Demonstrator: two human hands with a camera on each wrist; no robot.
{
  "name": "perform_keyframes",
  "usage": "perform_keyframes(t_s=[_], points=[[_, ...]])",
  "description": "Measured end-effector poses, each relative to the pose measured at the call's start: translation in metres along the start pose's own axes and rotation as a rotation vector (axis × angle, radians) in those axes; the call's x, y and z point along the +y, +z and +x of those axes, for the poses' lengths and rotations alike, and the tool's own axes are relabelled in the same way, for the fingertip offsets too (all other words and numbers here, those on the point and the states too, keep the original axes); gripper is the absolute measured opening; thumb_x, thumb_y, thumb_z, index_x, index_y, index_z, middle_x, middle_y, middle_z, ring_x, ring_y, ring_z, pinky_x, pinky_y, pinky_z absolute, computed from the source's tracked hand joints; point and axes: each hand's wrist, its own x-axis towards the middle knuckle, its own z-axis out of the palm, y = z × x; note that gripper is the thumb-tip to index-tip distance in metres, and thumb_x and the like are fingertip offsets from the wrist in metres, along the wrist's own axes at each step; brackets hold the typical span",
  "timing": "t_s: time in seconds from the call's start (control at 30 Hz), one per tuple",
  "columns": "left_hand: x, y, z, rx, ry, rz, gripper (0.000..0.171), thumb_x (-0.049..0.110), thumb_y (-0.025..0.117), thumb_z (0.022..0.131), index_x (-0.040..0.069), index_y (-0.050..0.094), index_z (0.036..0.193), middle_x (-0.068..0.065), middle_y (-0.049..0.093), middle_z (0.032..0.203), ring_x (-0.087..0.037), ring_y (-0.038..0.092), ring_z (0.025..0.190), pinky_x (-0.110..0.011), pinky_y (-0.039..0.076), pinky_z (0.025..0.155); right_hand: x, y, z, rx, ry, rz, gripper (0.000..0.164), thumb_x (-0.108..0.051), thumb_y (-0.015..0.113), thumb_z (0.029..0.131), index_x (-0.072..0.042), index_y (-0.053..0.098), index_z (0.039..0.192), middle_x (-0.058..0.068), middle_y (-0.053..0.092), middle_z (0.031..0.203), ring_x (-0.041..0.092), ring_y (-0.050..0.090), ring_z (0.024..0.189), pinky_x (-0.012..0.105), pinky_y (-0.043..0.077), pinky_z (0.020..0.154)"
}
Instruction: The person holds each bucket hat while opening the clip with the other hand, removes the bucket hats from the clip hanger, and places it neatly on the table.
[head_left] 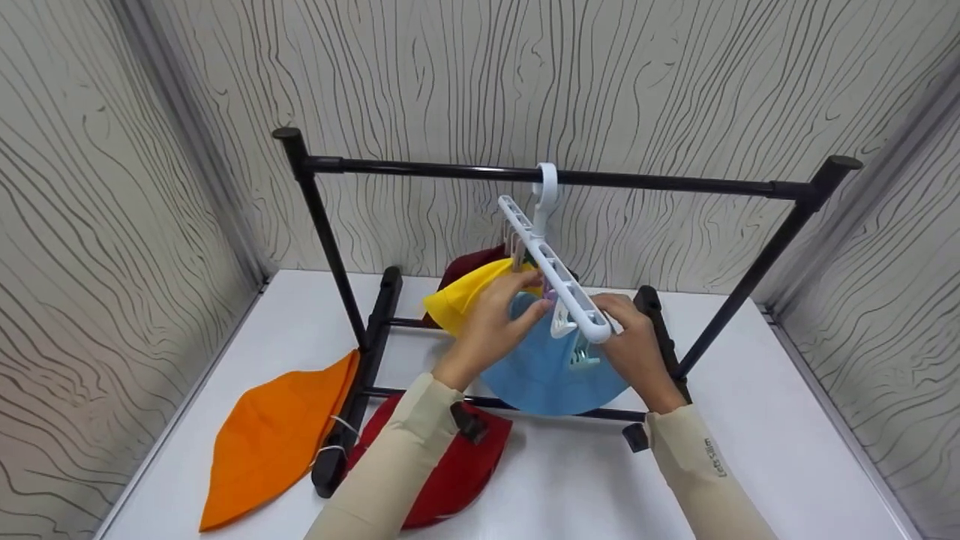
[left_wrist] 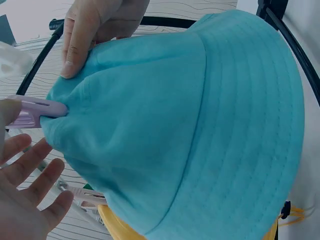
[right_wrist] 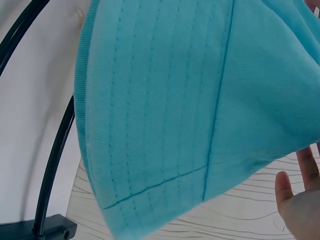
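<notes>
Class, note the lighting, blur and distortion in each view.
Head view: glare glints along the black rail; left wrist view: the blue hat looks teal, a pale shape at left is blurred; right wrist view: a black tube looks bowed.

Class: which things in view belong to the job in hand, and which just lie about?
Job, apparently:
blue fabric bucket hat
lilac plastic clip
long white plastic hanger
black tubular rack
yellow fabric hat

Lying about, perhaps for later:
orange fabric hat
bright-red fabric hat

Blue hat (head_left: 536,379), lilac clip (left_wrist: 47,107); wavy-lined pale wall (head_left: 420,82)
</notes>
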Motion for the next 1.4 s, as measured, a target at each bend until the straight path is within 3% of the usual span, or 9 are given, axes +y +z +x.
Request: perform_keyframes(t_s=[0.1,0.33,0.6,0.8,0.9,1.13,1.4], points=[[0.0,0.0,0.002,0.001,-0.028,-0.04,0.045,0.034,0.061,0.093,0.017,0.054,0.134,0.002,0.059,0.131,-0.012,0.054,0.119,-0.031,0.038,0.11,-0.002,0.002,0.0,-0.005,-0.002,0.035,0.021,-0.003,0.07,0.084,-0.006,0.072,0.105,0.007,0.069,0.108,-0.005,0.053,0.104,0.007,0.04,0.094],[0.0,-0.002,0.005,0.021,-0.039,-0.117,0.038,0.02,0.065,0.092,0.013,0.059,0.129,-0.002,0.063,0.125,-0.014,0.059,0.113,-0.034,0.04,0.11,-0.008,0.005,0.0,-0.013,0.013,-0.014,0.018,-0.013,0.067,0.089,-0.011,0.073,0.107,0.001,0.07,0.108,0.0,0.056,0.104,0.006,0.04,0.095],[-0.002,0.0,0.005,0.065,-0.014,-0.101,0.033,0.021,0.064,0.093,0.014,0.062,0.125,0.0,0.067,0.118,-0.012,0.061,0.106,-0.03,0.043,0.107,-0.009,0.011,0.0,0.01,0.022,-0.016,0.018,-0.011,0.068,0.089,-0.006,0.073,0.105,0.005,0.07,0.106,0.001,0.058,0.101,0.006,0.041,0.093],[-0.004,0.002,0.005,0.071,-0.043,-0.141,0.03,0.019,0.062,0.094,0.011,0.062,0.123,-0.002,0.066,0.117,-0.014,0.061,0.106,-0.033,0.044,0.106,-0.011,0.017,-0.001,0.031,0.071,-0.002,0.018,-0.011,0.067,0.09,-0.004,0.073,0.105,0.005,0.071,0.104,0.003,0.058,0.1,0.007,0.042,0.094],[-0.005,0.002,0.005,0.069,-0.043,-0.159,0.029,0.019,0.062,0.094,0.011,0.062,0.122,-0.002,0.066,0.117,-0.014,0.061,0.106,-0.033,0.044,0.106,-0.011,0.019,-0.002,0.033,0.098,0.005,0.019,-0.013,0.067,0.09,-0.005,0.073,0.106,0.005,0.07,0.104,0.005,0.059,0.1,0.012,0.045,0.094],[-0.008,0.002,0.005,0.073,-0.09,-0.2,0.028,0.018,0.061,0.095,0.014,0.061,0.122,0.001,0.066,0.118,-0.012,0.061,0.108,-0.033,0.043,0.107,-0.011,0.025,-0.003,0.039,0.124,0.013,0.022,-0.018,0.069,0.089,-0.005,0.073,0.106,0.005,0.069,0.103,0.012,0.062,0.098,0.036,0.052,0.094],[-0.013,0.003,0.006,0.068,-0.119,-0.206,0.028,0.015,0.061,0.095,0.012,0.061,0.122,-0.001,0.066,0.118,-0.014,0.061,0.108,-0.038,0.044,0.106,-0.011,0.03,-0.004,0.041,0.166,0.021,0.023,-0.019,0.068,0.09,-0.005,0.072,0.107,0.008,0.069,0.104,0.019,0.064,0.101,0.039,0.051,0.096]])
